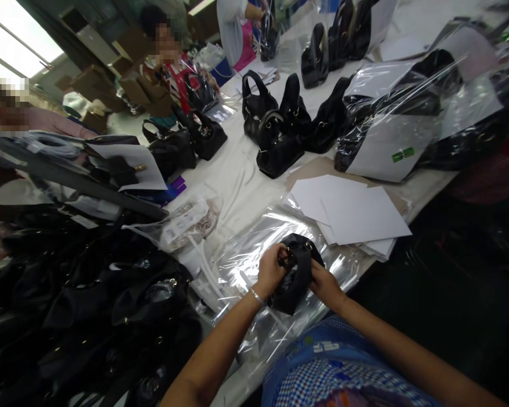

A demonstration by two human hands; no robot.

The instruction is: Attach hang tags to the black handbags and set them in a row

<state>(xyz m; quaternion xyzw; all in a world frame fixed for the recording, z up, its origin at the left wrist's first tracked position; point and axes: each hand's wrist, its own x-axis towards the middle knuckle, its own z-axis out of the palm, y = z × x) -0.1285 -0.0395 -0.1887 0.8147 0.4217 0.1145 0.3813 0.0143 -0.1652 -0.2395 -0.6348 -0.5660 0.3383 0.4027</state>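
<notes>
The black handbag [294,299] is over clear plastic sheeting [246,251] on the white table [214,172], the left hand [274,267] gripping its rim with curled fingers, the right hand [326,284] against its opposite side, fingertips hidden, so I cannot tell its grip. White paper sheets [360,215] lie just beyond, other black bags [280,157] farther up

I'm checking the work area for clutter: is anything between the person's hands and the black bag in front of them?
Nothing visible: the left hand and right hand both touch the black bag. Clear plastic lies beneath it, and white sheets lie beyond it, not in between.
</notes>
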